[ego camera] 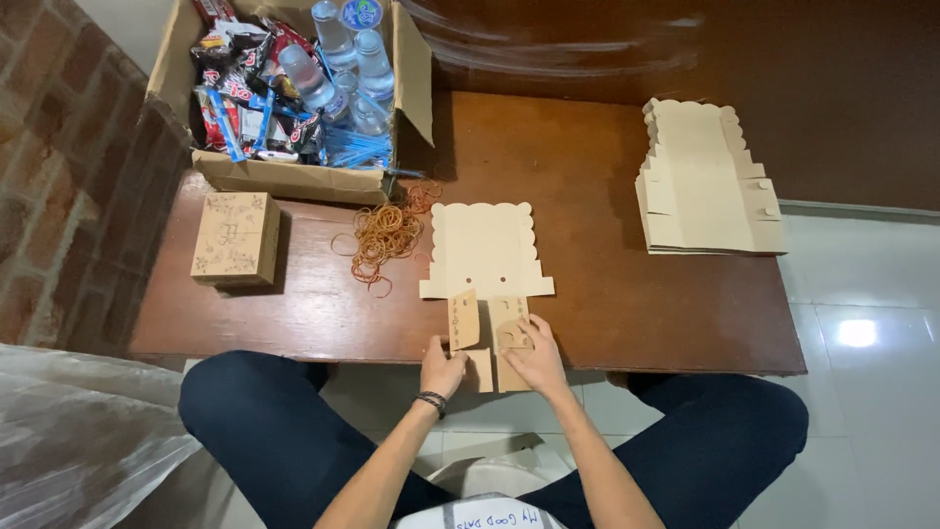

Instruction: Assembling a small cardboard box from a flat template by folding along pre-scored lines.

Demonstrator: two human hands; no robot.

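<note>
Both hands, left [443, 370] and right [534, 358], pinch near-edge flaps of flat tan scalloped cardboard box blank [485, 250] on brown wooden table [627, 323]. One folded box [236, 238] finished; stack of blanks [707, 181] untouched.

An open brown carton [294, 176] of red-and-blue snack packets [240, 83] stands far left, a small decorated tan box [235, 238] before it.

Ahead of the hands [490, 364] the flat cardboard cutout [485, 250] blocks the way — rubber bands [387, 235] just left of it. Bare counter [587, 245] lies open to the right, up to the cardboard stack [705, 181].
</note>
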